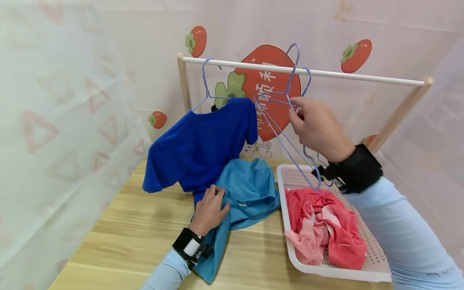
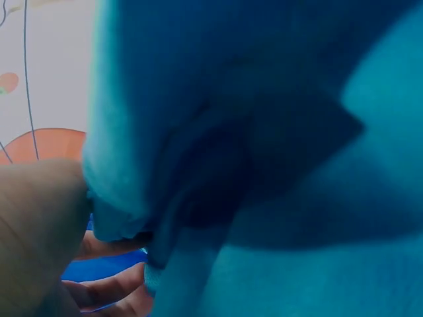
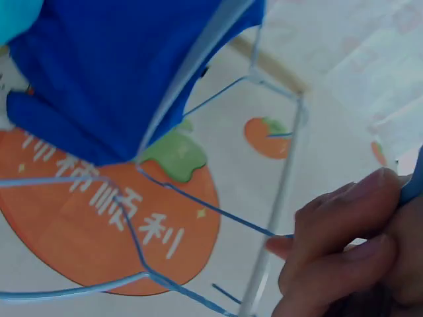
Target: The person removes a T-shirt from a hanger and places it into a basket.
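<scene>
My left hand (image 1: pixel 210 211) grips the edge of a teal T-shirt (image 1: pixel 250 189) lying crumpled on the table. In the left wrist view, teal cloth (image 2: pixel 317 271) fills most of the picture, with fingertips (image 2: pixel 109 287) curled at its edge. My right hand (image 1: pixel 319 125) pinches a light blue wire hanger (image 1: pixel 288 86) below its hook, in front of the rod. The hanger slants, its lower end over the basket. In the right wrist view, the fingers (image 3: pixel 344 218) are curled around wire. A royal blue T-shirt (image 1: pixel 206 141) hangs on another hanger (image 1: pixel 206 82) at the left.
A white rod (image 1: pixel 362 78) on wooden supports crosses the back, with another blue hanger (image 1: pixel 309 78) on it beside my right hand. A white plastic basket (image 1: pixel 284 201) on the right holds red and pink clothes (image 1: pixel 340 229). All stand on a wood-grain table (image 1: pixel 127 233) before a printed curtain.
</scene>
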`<state>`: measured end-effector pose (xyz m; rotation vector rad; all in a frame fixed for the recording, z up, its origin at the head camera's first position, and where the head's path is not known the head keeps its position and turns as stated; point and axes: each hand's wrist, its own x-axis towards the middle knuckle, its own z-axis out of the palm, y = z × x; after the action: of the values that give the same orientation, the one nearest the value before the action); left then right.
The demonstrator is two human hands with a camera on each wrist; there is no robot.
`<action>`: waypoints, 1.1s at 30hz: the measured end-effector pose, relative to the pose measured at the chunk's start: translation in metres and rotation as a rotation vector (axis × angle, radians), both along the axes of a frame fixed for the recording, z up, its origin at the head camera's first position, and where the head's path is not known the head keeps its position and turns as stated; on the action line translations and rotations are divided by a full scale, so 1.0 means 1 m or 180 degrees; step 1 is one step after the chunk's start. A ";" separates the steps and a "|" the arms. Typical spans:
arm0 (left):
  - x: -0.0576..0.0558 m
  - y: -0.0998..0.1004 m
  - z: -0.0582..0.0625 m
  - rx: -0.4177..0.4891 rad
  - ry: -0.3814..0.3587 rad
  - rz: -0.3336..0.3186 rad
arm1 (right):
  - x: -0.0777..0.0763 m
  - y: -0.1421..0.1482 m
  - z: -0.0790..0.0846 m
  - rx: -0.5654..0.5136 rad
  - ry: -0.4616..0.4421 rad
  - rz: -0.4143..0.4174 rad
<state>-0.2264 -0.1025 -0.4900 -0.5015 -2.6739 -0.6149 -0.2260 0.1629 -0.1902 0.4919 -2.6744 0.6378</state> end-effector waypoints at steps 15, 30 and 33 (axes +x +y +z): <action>-0.007 0.001 -0.008 -0.0133 -0.0205 -0.0052 | -0.006 -0.014 -0.043 0.0488 0.0382 -0.0445; -0.030 0.013 0.006 -0.0375 -0.1261 -0.0239 | 0.025 -0.074 -0.156 0.1723 -0.0890 0.0780; -0.029 0.019 -0.001 -0.0399 -0.1317 -0.0246 | -0.013 -0.084 -0.191 0.1909 -0.1423 0.0571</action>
<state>-0.2558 -0.0838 -0.4911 -0.5657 -3.1115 -0.6334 -0.2394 0.0794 -0.3816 0.8316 -3.2683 -0.0488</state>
